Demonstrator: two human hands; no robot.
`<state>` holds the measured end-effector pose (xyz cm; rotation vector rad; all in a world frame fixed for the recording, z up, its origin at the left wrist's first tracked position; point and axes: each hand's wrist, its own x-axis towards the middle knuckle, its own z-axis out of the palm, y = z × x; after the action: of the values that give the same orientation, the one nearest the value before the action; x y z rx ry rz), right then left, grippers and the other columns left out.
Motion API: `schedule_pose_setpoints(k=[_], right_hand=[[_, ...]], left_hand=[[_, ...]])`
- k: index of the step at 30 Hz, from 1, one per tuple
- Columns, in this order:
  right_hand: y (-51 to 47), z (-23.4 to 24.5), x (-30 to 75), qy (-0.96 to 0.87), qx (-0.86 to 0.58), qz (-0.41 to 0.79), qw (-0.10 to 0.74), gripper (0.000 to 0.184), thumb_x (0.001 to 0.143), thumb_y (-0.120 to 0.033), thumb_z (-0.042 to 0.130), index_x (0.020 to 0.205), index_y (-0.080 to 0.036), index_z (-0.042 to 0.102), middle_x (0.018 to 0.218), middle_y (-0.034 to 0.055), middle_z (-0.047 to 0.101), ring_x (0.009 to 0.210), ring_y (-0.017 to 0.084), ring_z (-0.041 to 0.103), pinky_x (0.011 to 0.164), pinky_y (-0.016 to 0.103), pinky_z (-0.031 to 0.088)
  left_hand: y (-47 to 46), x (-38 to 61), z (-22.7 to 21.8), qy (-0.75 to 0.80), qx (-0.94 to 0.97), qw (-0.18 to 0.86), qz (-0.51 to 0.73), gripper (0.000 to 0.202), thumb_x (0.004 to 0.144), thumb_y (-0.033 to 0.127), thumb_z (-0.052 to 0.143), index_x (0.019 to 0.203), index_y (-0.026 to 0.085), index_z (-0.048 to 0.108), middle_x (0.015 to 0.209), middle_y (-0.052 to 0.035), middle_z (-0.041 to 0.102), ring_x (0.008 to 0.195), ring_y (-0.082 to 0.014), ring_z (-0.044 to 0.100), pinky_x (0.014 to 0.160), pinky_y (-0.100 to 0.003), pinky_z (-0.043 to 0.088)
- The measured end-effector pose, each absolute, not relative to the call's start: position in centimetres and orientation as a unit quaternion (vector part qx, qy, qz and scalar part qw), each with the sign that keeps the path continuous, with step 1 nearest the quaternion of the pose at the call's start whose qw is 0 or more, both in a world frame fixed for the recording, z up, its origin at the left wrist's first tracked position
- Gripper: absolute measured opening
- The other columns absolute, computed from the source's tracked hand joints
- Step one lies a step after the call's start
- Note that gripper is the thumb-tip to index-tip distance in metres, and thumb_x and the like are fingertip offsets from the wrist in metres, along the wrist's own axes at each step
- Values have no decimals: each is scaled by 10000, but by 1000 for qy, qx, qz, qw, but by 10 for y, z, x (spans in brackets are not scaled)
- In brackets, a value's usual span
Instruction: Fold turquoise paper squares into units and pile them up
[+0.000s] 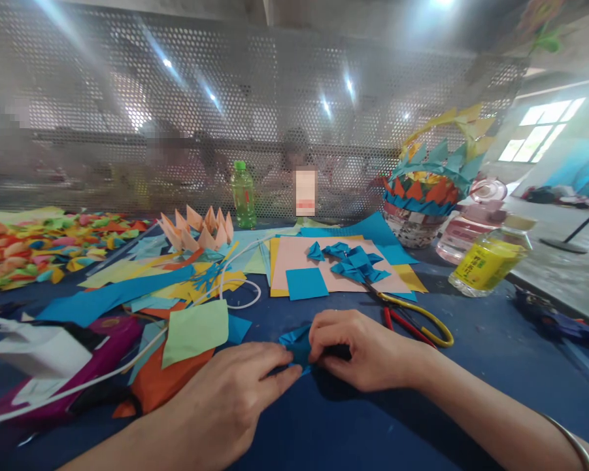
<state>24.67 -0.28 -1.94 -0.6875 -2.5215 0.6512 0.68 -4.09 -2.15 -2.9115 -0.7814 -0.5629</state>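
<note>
A small blue sheet of folding paper [300, 347], partly folded, is held low over the dark blue table, between my two hands. My left hand [238, 386] pinches its left edge with thumb and fingers. From the other side, the curled fingers of my right hand [346, 347] grip the right edge and hide part of it. Just beyond lie a flat blue paper square [306, 284] and several folded blue paper pieces [355, 260] on pink sheets [279, 265]. Scissors with red and yellow handles [416, 317] lie beyond my right hand.
At left are a purple power strip [102, 343] with a white charger [39, 353], a white cable [151, 343] and paper scraps [196, 330]. Farther back stand a peach paper ring [199, 229], a green bottle [244, 196], a paper basket [416, 196] and a yellow-labelled bottle [493, 258].
</note>
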Motion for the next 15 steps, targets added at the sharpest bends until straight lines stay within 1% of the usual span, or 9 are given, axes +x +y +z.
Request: schedule_pose_setpoints(k=[5, 10, 15], right_hand=[[-4, -20, 245, -917, -258, 216, 214, 204, 734, 8, 576, 835, -151, 656, 851, 32, 632, 803, 140, 596, 727, 237, 467], [-3, -23, 245, -918, -259, 208, 218, 181, 776, -23, 583, 875, -153, 661, 857, 36, 636, 810, 139, 592, 728, 236, 463], [-3, -25, 246, -919, -257, 207, 218, 192, 792, -19, 575, 901, -149, 666, 862, 36, 634, 814, 135, 587, 734, 233, 460]], left_hand=[[-45, 10, -16, -249, -946, 53, -199, 594, 690, -64, 335, 1169, 139, 622, 1077, -72, 702, 969, -168, 647, 859, -241, 526], [-49, 10, -14, -242, -950, 65, -188, 565, 675, -44, 351, 1092, 168, 666, 1064, -69, 704, 963, -175, 653, 836, -246, 540], [-47, 10, -13, -247, -948, 61, -191, 517, 692, -40, 361, 1055, 148, 678, 1075, -71, 706, 957, -171, 654, 847, -228, 536]])
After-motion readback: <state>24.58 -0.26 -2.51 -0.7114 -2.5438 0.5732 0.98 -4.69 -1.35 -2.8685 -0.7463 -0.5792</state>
